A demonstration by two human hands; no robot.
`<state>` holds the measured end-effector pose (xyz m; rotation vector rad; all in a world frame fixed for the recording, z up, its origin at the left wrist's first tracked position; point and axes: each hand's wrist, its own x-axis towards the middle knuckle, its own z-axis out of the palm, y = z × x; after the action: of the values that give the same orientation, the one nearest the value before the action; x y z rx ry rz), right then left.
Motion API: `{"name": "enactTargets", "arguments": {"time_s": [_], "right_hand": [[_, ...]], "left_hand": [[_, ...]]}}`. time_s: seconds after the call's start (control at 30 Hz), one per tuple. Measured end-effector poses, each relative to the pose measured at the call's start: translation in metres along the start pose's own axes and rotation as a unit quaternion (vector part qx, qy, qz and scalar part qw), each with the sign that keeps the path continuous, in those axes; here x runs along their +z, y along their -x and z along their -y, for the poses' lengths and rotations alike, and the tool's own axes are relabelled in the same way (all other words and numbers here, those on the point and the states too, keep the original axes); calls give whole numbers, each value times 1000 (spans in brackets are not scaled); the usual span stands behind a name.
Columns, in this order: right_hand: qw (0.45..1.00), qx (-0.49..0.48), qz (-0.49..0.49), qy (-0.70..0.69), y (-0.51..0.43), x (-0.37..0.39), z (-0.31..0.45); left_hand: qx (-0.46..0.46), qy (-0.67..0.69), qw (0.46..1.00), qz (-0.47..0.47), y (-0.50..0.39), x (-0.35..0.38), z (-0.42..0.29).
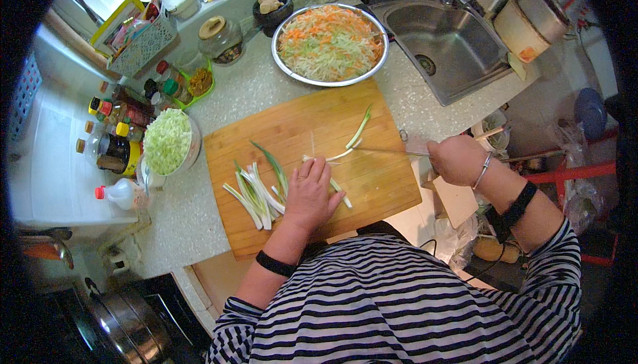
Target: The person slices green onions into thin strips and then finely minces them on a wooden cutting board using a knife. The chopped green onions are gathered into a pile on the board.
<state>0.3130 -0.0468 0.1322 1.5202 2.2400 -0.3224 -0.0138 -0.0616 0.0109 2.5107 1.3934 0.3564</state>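
My left hand rests on the wooden cutting board, its fingers at a thin scallion stalk. In my right hand, at the board's right edge, is a knife, seen nearly edge-on; its blade reaches left over the board to the stalk. A green and white scallion piece lies just beyond the blade. Another piece lies by my left thumb. Several scallion stalks are bunched left of my left hand, with a green leaf among them. What lies under my left palm is hidden.
Behind the board stands a metal bowl of shredded vegetables, with a steel sink to its right. A bowl of chopped pale green vegetable and several bottles stand left. A metal pot is at lower left.
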Motion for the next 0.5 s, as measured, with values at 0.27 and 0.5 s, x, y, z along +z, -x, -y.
{"name": "enactTargets", "arguments": {"time_s": [0.27,0.5], "right_hand": [[996,7,-35,-80,29,11,-10],[975,44,-116,-185,20,33,11]], "left_hand": [[4,71,997,44,-5,-20,3],[71,-52,996,15,-14,1,-3]]}}
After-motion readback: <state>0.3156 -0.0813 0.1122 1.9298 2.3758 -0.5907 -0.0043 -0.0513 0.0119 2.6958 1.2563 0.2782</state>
